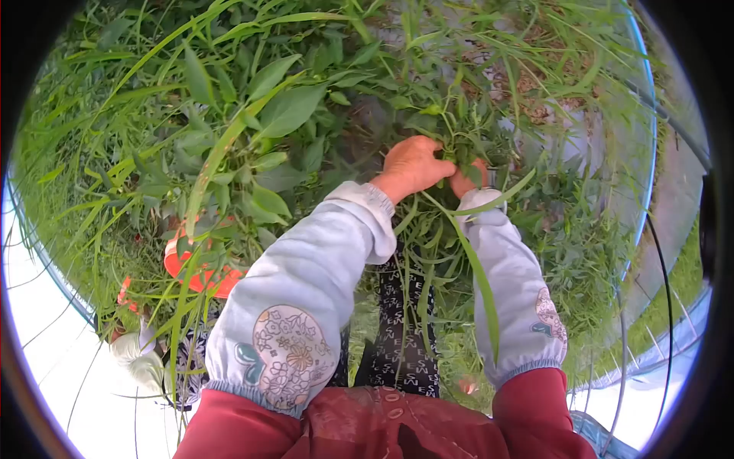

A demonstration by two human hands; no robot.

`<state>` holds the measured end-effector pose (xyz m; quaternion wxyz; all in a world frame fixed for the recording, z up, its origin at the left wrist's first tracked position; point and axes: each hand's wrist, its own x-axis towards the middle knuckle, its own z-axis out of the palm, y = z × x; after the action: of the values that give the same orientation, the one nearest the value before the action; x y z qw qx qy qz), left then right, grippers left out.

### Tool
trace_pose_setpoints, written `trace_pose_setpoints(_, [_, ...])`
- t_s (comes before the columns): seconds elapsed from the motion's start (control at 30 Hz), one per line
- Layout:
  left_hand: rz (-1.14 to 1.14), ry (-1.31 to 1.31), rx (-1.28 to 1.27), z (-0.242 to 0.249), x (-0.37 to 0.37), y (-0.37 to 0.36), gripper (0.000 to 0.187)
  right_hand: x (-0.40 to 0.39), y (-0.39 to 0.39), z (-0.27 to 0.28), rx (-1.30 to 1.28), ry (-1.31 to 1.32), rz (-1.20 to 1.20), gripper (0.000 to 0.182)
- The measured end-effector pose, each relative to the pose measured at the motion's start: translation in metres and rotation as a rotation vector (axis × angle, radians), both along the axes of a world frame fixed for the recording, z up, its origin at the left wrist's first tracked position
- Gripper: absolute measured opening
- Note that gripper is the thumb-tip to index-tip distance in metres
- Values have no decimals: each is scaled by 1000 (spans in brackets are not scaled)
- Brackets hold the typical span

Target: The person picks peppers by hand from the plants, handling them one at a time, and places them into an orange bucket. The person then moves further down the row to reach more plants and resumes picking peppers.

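Observation:
My left hand (413, 164) is closed at the middle of the greenery, its thumb and fingers pressed together on green stems of a leafy plant (451, 138). Just to its right, my right hand (469, 179) reaches into the same plant, close to the left one. Leaves cover most of its fingers, so its grip does not show. A long grass blade (480, 279) crosses in front of the right sleeve. Broad green leaves (290, 111) stand up to the left of my hands.
An orange-red container (200, 268) sits among the plants at left. Behind it at lower left are another person's patterned clothing (187, 367) and something white. Pale ground sheeting (577, 141) shows at right, with a dark pipe (677, 126) beyond. Tall grass surrounds me.

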<state>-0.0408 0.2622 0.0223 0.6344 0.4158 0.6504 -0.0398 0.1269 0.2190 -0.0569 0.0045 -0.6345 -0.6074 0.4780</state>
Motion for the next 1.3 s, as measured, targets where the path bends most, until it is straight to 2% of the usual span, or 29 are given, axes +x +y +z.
trace_pose_setpoints(0.03, [59,-6,14,1,-3,-4,46,6,3,-7,37,-2,167,28])
trace_pose_setpoints(0.07, [69,14,28,-4,-4,-10,50,4,3,-7,79,-90,186,27])
trace_pose_setpoints(0.1, [58,-32,0,-10,-6,-13,50,15,-3,-24,101,10,134,26])
trace_pose_setpoints(0.17, [149,-140,-237,2,-18,-10,42,28,-16,-47,174,-112,272,26])
trace_pose_setpoints(0.23, [217,-175,-299,2,-22,-13,38,27,-7,-36,-32,-80,191,30])
trace_pose_setpoints(0.27, [268,-237,-358,4,-24,-14,34,20,2,-29,-30,-68,202,30])
trace_pose_setpoints(0.33, [305,-251,-356,8,-29,-15,34,5,15,-15,-386,-349,445,36])
trace_pose_setpoints(0.37, [329,-276,-355,9,-32,-15,33,5,15,-15,-400,-385,474,37])
trace_pose_setpoints(0.4, [203,-326,-413,9,-35,-14,35,6,10,-18,-328,-353,408,37])
trace_pose_setpoints(0.5, [183,-387,-346,25,-32,-25,37,16,2,-21,-177,-234,249,39])
trace_pose_setpoints(0.57, [256,-382,-320,46,-44,-27,38,22,3,-28,-142,-186,177,41])
trace_pose_setpoints(0.63, [236,-202,106,68,-61,-33,42,24,5,-32,-134,-141,120,42])
trace_pose_setpoints(0.7, [421,-363,-12,97,-90,-49,35,26,6,-38,-129,-103,64,44])
trace_pose_setpoints(0.77, [519,-551,4,139,-124,-82,38,27,7,-46,-117,-66,5,45])
trace_pose_setpoints(0.8, [617,-704,-189,158,-143,-104,36,28,9,-49,-114,-54,-13,46])
trace_pose_setpoints(0.83, [564,-745,-349,178,-165,-118,39,27,9,-49,-122,-32,-32,47])
trace_pose_setpoints(0.87, [560,-720,-537,192,-186,-144,39,28,8,-54,-113,-10,-44,49])
trace_pose_setpoints(0.9, [407,-599,-455,202,-204,-165,37,30,7,-60,-104,13,-55,52])
trace_pose_setpoints(0.93, [311,-417,-647,210,-222,-187,34,28,7,-61,-179,53,-118,49])
trace_pose_setpoints(0.97, [86,-201,-663,211,-242,-204,36,29,6,-61,-251,94,-180,47])
trace_pose_setpoints(1.03, [-335,180,-721,208,-282,-241,39,27,9,-56,-211,166,-232,43])
trace_pose_setpoints(1.1, [-538,468,-692,195,-316,-272,37,17,16,-35,-227,-96,-46,41])
trace_pose_setpoints(1.13, [-576,579,-675,190,-332,-285,36,22,9,-43,-189,68,-89,43])
trace_pose_setpoints(1.17, [-584,667,-628,180,-342,-293,35,18,10,-40,-187,112,-156,40])
trace_pose_setpoints(1.2, [-576,729,-575,171,-350,-298,34,20,2,-48,-174,62,-184,48])
trace_pose_setpoints(1.27, [-492,750,-473,156,-342,-293,32,3,12,-12,-85,-139,-131,47])
trace_pose_setpoints(1.3, [-412,708,-443,159,-330,-292,31,10,14,-18,-148,-99,-164,44])
